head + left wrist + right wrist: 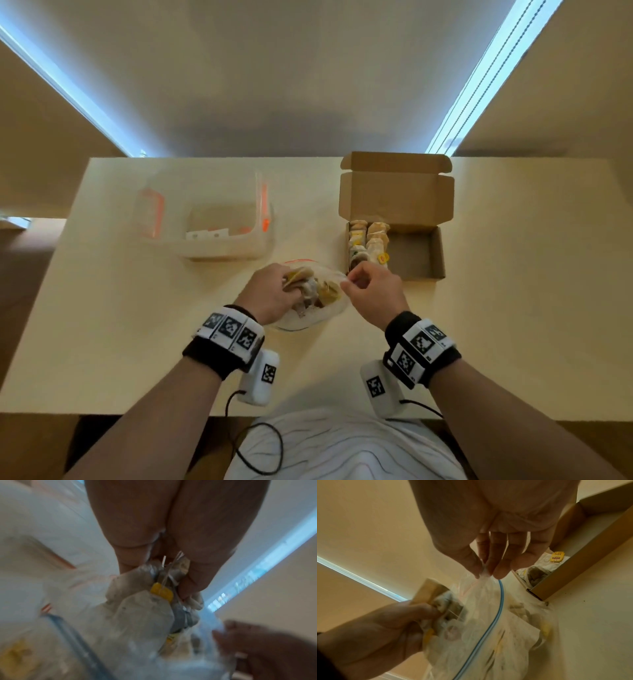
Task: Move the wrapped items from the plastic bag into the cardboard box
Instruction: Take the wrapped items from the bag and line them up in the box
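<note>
Left hand (270,294) round wrapped items (313,286) in plastic bag (318,308), right hand (371,291) pinching its edge

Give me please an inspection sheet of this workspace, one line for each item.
Surface: pale table.
Job's things: plastic bag of wrapped items near the front edge; open box behind it to the right, two rows packed at its left.
Clutter: clear tub with orange clips, far left.
Grippers: left hand grips wrapped items at the bag's mouth; right hand pinches the bag's rim.
Cables: black cable from the left wrist unit.
Surroundings: bright strips at both sides.
</note>
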